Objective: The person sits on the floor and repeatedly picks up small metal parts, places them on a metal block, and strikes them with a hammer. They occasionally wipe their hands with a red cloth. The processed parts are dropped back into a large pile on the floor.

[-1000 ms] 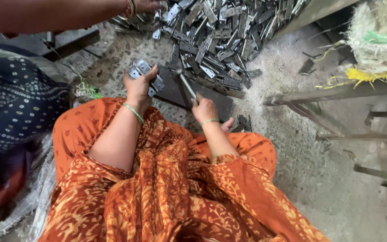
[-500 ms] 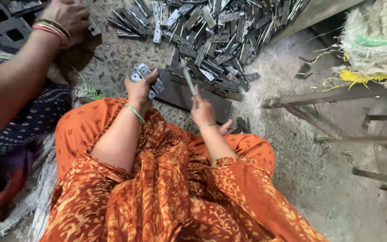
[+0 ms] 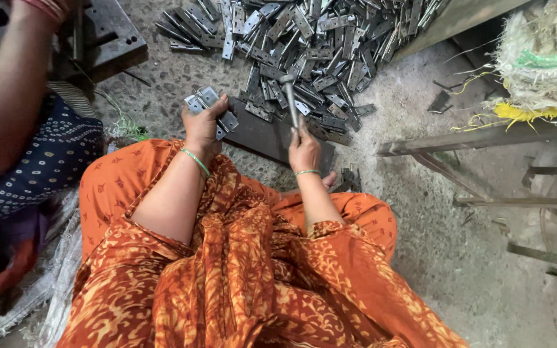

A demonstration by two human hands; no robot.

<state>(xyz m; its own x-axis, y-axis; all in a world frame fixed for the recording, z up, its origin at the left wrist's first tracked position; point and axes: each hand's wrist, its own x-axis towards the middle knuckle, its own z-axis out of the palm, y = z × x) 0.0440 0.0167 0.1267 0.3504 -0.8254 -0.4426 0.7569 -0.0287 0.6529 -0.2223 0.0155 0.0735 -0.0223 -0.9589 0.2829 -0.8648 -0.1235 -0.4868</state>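
On the floor, seated view. Left hand [image 3: 204,125] closed around a small stack of metal hinges [image 3: 209,106], held just left of a dark steel plate [image 3: 267,136]. Right hand [image 3: 304,151] gripping a hammer [image 3: 290,96], head raised above the plate. Large pile of hinges [image 3: 317,45] beyond. Another person's arm [image 3: 8,96] at left.

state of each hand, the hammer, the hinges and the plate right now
left hand: closed around a small bunch of metal hinges
right hand: gripping the hammer, raised above the plate
dark metal plate: flat on the floor
hinge pile: loose heap on the floor
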